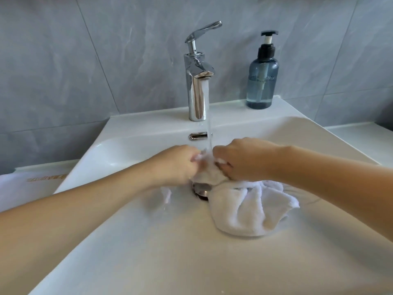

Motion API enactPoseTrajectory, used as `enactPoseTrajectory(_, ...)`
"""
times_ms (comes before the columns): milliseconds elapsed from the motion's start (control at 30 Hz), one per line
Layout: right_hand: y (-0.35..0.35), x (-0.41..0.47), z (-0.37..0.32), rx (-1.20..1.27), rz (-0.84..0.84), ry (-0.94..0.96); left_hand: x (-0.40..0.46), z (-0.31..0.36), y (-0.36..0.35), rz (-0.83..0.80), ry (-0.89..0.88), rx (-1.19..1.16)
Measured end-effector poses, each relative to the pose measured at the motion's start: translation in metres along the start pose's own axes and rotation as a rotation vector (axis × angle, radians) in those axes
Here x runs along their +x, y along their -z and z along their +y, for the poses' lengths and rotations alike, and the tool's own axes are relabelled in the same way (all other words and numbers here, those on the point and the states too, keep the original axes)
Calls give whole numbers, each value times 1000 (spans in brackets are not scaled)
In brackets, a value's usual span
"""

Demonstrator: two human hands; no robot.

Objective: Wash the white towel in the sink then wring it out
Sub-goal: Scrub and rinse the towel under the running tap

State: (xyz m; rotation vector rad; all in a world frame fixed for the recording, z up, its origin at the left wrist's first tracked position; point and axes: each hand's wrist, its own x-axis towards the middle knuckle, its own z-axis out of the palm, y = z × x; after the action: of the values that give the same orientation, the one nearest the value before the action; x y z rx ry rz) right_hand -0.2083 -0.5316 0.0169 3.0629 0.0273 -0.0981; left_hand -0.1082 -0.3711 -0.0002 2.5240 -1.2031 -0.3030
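Observation:
The white towel (244, 209) lies wet and bunched in the white sink (148, 241), trailing to the right of the drain (201, 189). My left hand (176, 162) and my right hand (244, 159) each grip a bunch of the towel, close together above the drain. Water runs from the chrome tap (196, 81) and lands on the cloth between my two hands. The tap's lever is raised.
A blue pump bottle (262, 81) stands on the sink's back ledge to the right of the tap. Another white cloth with gold lettering (25, 188) lies on the counter at the left. Grey tiles form the wall behind.

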Motion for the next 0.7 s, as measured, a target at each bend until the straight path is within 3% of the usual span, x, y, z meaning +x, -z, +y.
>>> enactPoseTrajectory(100,2,-2,-1,110,2,-4,-1,-6,9,37,32,142)
enactPoseTrajectory(233,8,-1,15,60,16,-139,-5,7,8,-200,-9,-328)
enactPoseTrajectory(300,5,-3,7,119,30,-86,-3,-8,17,-163,86,-200)
enactPoseTrajectory(367,4,-3,-4,289,5,-48,0,-20,21,3,117,62)
enactPoseTrajectory(433,2,0,0,501,20,-101,-9,-8,15,120,84,248)
enactPoseTrajectory(500,4,0,8,694,-14,-184,-23,18,6,218,10,266)
enactPoseTrajectory(600,8,0,7,802,-45,-173,-36,41,-8,49,-8,278)
enactPoseTrajectory(700,15,0,6,681,41,-258,-32,38,-12,-2,-91,240)
